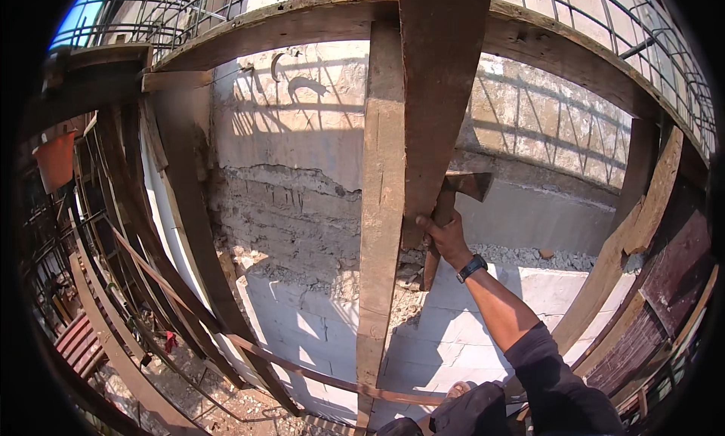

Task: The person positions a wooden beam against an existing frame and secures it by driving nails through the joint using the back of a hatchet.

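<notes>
My right hand [451, 241] is closed round the wooden handle of a hatchet [470, 185], just below its head. The flared metal blade points to the right, and the handle end hangs below my fist. My thumb lies at the lower edge of a wide brown board [442, 81], which reaches down from the top of the view. Whether the hand also grips that board is hard to see. Close on the left of it stands a narrower timber post [380, 202]. My left hand is out of view.
A horizontal plank [302, 41] crosses above, with a steel rebar cage [192, 20] over it. Timber props [196, 232] stand at left and more slant at right [612, 247]. Behind is a rough wall [291, 209]. An orange bucket [56, 162] hangs far left. A thin strip [317, 377] crosses low.
</notes>
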`<state>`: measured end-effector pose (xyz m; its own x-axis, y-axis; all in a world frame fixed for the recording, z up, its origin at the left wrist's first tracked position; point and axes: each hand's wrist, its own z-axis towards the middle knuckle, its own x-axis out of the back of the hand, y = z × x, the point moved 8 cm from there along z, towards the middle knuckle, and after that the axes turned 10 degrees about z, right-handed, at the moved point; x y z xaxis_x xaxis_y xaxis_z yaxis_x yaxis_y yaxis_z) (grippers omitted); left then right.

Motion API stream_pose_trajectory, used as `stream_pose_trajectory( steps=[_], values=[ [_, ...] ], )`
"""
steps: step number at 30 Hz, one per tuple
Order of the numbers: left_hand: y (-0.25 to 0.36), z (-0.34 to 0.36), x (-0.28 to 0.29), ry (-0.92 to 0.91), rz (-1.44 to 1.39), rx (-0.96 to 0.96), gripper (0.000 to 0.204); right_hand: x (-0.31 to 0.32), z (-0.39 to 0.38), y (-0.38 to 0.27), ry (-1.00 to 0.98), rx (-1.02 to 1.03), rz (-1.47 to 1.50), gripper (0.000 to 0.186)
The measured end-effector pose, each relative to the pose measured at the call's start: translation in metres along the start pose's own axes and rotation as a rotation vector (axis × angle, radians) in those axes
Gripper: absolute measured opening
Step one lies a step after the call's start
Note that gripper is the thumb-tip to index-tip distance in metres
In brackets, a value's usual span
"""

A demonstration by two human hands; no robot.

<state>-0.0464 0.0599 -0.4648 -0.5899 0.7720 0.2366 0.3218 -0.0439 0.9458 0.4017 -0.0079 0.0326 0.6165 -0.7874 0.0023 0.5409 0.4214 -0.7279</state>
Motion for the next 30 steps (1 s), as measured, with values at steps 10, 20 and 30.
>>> stream_pose_trajectory(
  steps=[10,20,30],
  values=[
    [0.024,0.006,0.011,0.042,-0.004,-0.025,0.024,-0.008,-0.004,-0.003,-0.006,-0.033,0.018,0.048],
    [0.032,0.01,0.018,0.055,0.005,-0.018,0.024,-0.007,-0.006,-0.006,0.03,0.002,0.022,0.039],
    [0.04,0.012,0.023,0.061,0.015,-0.026,0.025,-0.007,-0.004,-0.01,0.028,0.138,0.069,0.042]
  ],
)
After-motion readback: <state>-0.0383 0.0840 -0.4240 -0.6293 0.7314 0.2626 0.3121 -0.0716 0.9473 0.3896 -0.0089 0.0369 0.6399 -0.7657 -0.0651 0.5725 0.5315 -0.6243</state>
